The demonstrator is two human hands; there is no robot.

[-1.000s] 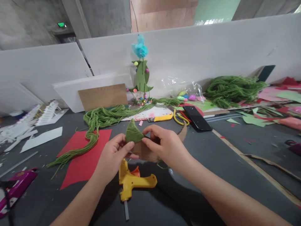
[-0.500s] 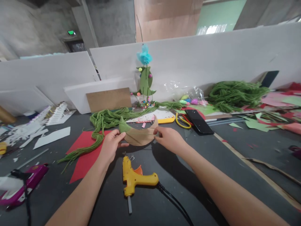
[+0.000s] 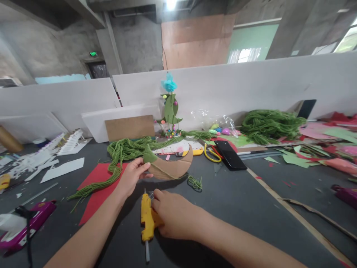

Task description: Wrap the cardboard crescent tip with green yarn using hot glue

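Note:
My left hand (image 3: 135, 173) pinches a cardboard crescent (image 3: 175, 167) near its left tip, above the table. Green yarn (image 3: 150, 155) is wrapped round that tip; the rest is bare brown card. A strand crosses the card and ends in a loose curl of yarn (image 3: 195, 182) on the right. Below the crescent, a yellow hot glue gun (image 3: 146, 219) rests on the dark table, a glue stick (image 3: 147, 251) poking out of its back end. My right hand (image 3: 177, 216) is closed round the gun's handle, hiding the handle and trigger.
A green yarn skein (image 3: 131, 147) trails over red paper (image 3: 93, 182). Behind lie yellow-handled scissors (image 3: 212, 153), a black phone (image 3: 230, 154) and a yellow cutter (image 3: 198, 152). A decorated green felt-like plant (image 3: 170, 109) stands by the white board (image 3: 206, 89). Paper scraps (image 3: 301, 158) lie right.
My right hand has let go of the yarn strand by the crescent and come down onto the glue gun's handle. The yarn end now hangs loose. The view has tilted up slightly.

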